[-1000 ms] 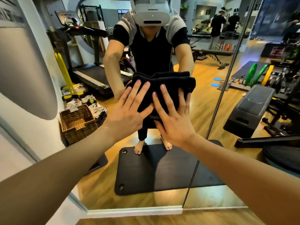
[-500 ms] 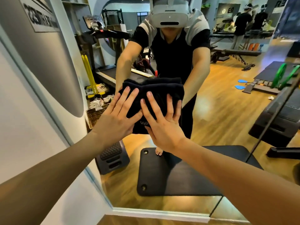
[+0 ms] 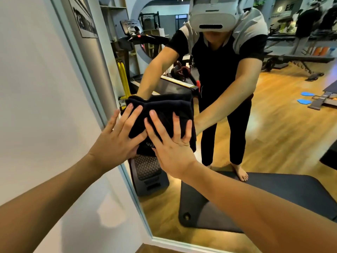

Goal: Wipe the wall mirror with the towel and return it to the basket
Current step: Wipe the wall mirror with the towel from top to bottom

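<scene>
- Nearest us, our two bare forearms reach up and forward from the bottom corners of the view toward the glass.
- Our left hand [image 3: 116,143] lies flat, its fingers [image 3: 134,115] spread and released, gripping nothing, only pressing the folded black terry towel [image 3: 164,112] against the glass.
- Our right hand [image 3: 173,148] does the same just beside it, palm down on the towel's lower right part, fingers straight and fanned.
- The towel sits on the large frameless wall mirror [image 3: 273,125], close to its left edge, where the pale frame strip [image 3: 87,73] meets the white wall [image 3: 36,88].
- To wipe well here, we judge that we should keep both palms flat with even pressure, so the folded pad does not bunch, and run overlapping strokes right up to that left edge without dragging the cloth onto the wall.
- Farther off, in the reflection, we see a dark floor mat [image 3: 273,201] on wooden flooring and a treadmill [image 3: 145,41].
- The basket is not in view now.
</scene>
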`<state>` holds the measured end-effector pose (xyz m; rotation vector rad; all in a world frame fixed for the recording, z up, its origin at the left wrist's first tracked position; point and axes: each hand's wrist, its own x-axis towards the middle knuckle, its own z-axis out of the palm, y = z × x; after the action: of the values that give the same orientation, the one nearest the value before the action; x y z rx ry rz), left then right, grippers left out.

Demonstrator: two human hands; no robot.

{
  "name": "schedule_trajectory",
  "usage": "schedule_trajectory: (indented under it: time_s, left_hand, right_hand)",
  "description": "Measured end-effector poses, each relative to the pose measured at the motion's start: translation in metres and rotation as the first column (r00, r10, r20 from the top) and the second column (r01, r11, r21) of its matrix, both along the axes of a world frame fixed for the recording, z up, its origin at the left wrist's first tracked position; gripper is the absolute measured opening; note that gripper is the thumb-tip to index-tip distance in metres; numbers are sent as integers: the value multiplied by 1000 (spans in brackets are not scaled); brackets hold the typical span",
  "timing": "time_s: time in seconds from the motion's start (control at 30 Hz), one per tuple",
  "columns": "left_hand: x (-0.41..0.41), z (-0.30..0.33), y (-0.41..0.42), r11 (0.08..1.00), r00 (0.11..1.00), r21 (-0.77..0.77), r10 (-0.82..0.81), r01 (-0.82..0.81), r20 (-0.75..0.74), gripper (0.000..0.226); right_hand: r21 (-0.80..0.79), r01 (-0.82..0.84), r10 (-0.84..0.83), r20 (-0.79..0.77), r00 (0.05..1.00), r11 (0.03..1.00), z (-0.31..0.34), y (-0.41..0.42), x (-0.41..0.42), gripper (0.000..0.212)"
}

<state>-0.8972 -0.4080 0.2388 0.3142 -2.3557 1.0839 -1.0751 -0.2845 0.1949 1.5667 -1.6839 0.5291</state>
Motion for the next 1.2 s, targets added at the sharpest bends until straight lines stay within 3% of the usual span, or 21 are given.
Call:
schedule_trajectory:
  time_s: [0.3, 0.57, 0.9, 1.2]
  left_hand:
    - [76, -2, -51, 995, 993, -8, 96, -96, 70, 50]
    - [71, -13, -60, 999, 999, 53, -9, 11, -33, 49]
    - [54, -39, -52, 981, 984, 177, -50, 80, -169, 49]
    - [52, -96, -29, 969, 987, 247, 53, -14, -154, 55]
  right_hand:
    - [-79, 31, -38, -83, 996, 996, -13, -65, 68, 87]
    - [-163, 44, -65, -124, 990, 986, -24, -74, 68, 73]
    - [-64, -12, 1, -170, 985, 998, -28, -60, 54, 80]
    - [23, -45, 48, -162, 986, 999, -77, -47, 48, 80]
